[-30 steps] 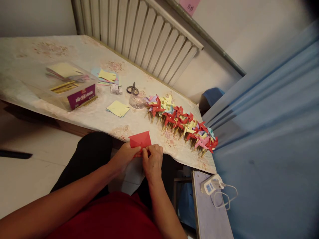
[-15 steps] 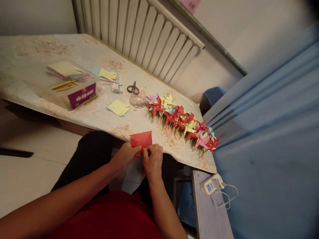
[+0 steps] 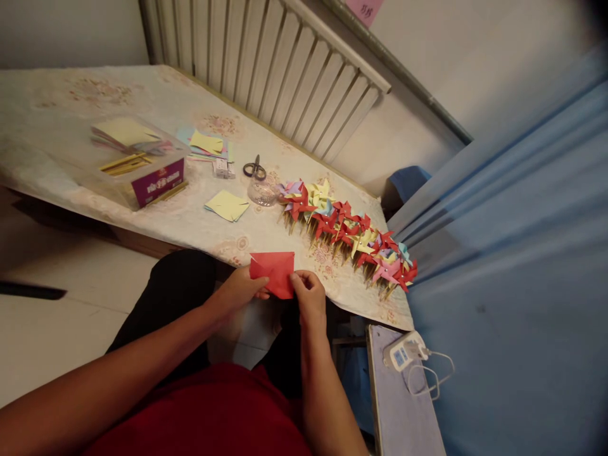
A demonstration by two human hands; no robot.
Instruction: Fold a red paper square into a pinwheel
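Observation:
A square of red paper (image 3: 278,269) is held over my lap at the table's front edge, with slits running in from its corners. My left hand (image 3: 244,286) pinches its left side, thumb on top and fingers underneath. At its right edge, my right hand (image 3: 308,292) grips the paper between thumb and fingertips. Beyond them on the table lies a small stack of yellow paper squares (image 3: 227,206). To the right stand several finished paper pinwheels (image 3: 342,231) on sticks, in red, yellow, pink and blue.
On the table (image 3: 156,88) are a clear box (image 3: 159,183) with paper and sticks, more coloured paper (image 3: 206,143), small white boxes (image 3: 223,168), black scissors (image 3: 255,168) and a clear dish (image 3: 263,192). A power strip (image 3: 403,352) with a cable sits on the ledge at right.
My right hand has moved from the paper's lower middle to its right edge. The red paper now lies flatter, with more of its face showing. My left hand keeps its hold.

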